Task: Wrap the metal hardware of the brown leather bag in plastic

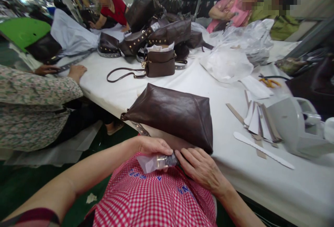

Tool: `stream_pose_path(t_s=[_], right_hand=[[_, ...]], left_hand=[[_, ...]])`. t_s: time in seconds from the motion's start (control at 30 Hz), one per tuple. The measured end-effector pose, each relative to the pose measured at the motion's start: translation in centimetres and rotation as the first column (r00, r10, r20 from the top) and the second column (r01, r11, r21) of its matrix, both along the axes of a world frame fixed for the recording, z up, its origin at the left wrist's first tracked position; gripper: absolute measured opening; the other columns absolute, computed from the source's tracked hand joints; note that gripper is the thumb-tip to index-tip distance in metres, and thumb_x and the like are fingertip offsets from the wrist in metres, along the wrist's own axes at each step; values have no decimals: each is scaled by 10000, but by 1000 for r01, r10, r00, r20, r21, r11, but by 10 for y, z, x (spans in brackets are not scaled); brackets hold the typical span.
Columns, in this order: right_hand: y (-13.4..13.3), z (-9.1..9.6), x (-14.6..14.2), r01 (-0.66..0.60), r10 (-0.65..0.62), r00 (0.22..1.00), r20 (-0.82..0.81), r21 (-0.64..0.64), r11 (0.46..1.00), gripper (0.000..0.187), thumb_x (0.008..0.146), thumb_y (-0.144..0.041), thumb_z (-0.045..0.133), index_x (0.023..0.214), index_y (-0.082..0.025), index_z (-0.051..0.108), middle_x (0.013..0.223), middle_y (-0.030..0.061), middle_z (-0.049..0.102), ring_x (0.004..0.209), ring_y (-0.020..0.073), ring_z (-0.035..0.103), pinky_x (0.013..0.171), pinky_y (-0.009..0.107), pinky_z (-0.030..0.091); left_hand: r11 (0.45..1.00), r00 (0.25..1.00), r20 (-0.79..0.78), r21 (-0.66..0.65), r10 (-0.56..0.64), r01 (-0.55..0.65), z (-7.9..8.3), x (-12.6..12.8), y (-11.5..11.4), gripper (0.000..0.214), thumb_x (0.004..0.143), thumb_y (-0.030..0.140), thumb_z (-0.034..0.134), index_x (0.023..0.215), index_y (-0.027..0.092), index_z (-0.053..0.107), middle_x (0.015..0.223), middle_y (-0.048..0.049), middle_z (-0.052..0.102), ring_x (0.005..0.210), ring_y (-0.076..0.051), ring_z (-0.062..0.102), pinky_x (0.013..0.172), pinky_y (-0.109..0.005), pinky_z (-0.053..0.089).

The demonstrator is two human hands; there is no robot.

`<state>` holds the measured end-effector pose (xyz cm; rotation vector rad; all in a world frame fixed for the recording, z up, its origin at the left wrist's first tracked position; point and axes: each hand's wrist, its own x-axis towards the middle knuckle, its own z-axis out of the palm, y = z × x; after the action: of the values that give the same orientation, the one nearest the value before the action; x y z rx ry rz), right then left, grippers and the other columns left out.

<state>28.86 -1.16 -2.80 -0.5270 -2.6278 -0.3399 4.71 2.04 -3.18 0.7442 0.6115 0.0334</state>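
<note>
Your handbag (172, 114) lies on the counter (287, 185) edge before you; card strips (258, 119) to its right; more bags (159, 42) behind it.

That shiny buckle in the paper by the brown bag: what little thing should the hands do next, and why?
Probably peel the paper a bit further off the buckle. Both the left hand and the right hand pinch it at the near edge of the bag, and paper covers part of the metal, so it looks only half unwrapped.
</note>
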Motion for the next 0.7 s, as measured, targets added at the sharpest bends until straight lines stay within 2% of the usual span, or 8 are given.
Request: stream_pose_path(t_s=[0.17, 0.27, 0.37, 0.47, 0.53, 0.63, 0.67, 0.7], right_hand=[[0, 3, -7, -10, 3, 998, -63, -111, 994, 297, 996, -122, 333, 1007, -122, 630, 914, 95, 670, 811, 196, 548, 763, 360, 392], [4, 13, -10, 26, -35, 999, -35, -230, 973, 312, 1002, -139, 330, 843, -168, 597, 742, 41, 602, 672, 173, 482, 680, 334, 336], [13, 24, -9, 61, -62, 998, 6, -302, 951, 336, 1003, -162, 337, 739, -194, 541, 661, 14, 541, 604, 160, 430, 642, 319, 292], [24, 31, -3, 85, -82, 996, 22, -326, 942, 352, 1014, -222, 348, 713, -195, 527, 645, 13, 538, 599, 154, 442, 637, 311, 285], [31, 34, -1, 103, -93, 995, 46, -339, 935, 373, 1023, -270, 329, 720, -194, 533, 643, 16, 544, 595, 156, 454, 630, 313, 288], [39, 41, 1, 120, -101, 992, 72, -356, 927, 411, 1033, -315, 284, 733, -196, 538, 629, 17, 552, 571, 156, 470, 602, 317, 290], [41, 44, 1, 117, -95, 992, 78, -367, 923, 420, 1035, -325, 274, 737, -197, 541, 623, 15, 554, 562, 154, 476, 588, 314, 290], [43, 47, 1, 104, -80, 994, 77, -385, 917, 428, 1038, -332, 266, 739, -198, 542, 617, 12, 556, 553, 150, 483, 573, 307, 292]], left_hand=[[997, 996, -63, 45, -63, 66, -7, 6, 4, 568, 661, 710, 696, 700, 144, 671, 575, -51, 633, 560, -189, 589, 544, -291, 460], [966, 988, -155, 259, 20, 21, 8, 9, 11, 508, 705, 666, 690, 716, 160, 642, 559, 11, 562, 497, -116, 482, 487, -224, 363], [863, 968, -234, 504, 88, 43, 36, 6, 22, 400, 751, 553, 708, 757, 159, 639, 614, 37, 548, 536, -88, 465, 515, -196, 358], [794, 972, -230, 599, 42, 108, 68, 0, 27, 349, 839, 496, 623, 880, 155, 680, 760, -1, 636, 681, -121, 562, 643, -218, 437], [718, 967, -253, 677, 21, 161, 84, -2, 24, 291, 833, 421, 650, 962, 164, 690, 819, -4, 658, 724, -127, 575, 650, -211, 427], [537, 936, -340, 808, 88, 243, 95, 0, 16, 174, 831, 293, 659, 931, 154, 688, 709, 25, 613, 619, -97, 513, 555, -190, 347], [492, 931, -347, 834, 113, 251, 95, 1, 15, 137, 849, 263, 630, 897, 146, 685, 667, 32, 586, 588, -88, 486, 538, -189, 328], [468, 936, -332, 850, 119, 242, 94, 2, 14, 127, 865, 238, 600, 873, 141, 681, 652, 33, 571, 582, -84, 475, 540, -188, 326]])
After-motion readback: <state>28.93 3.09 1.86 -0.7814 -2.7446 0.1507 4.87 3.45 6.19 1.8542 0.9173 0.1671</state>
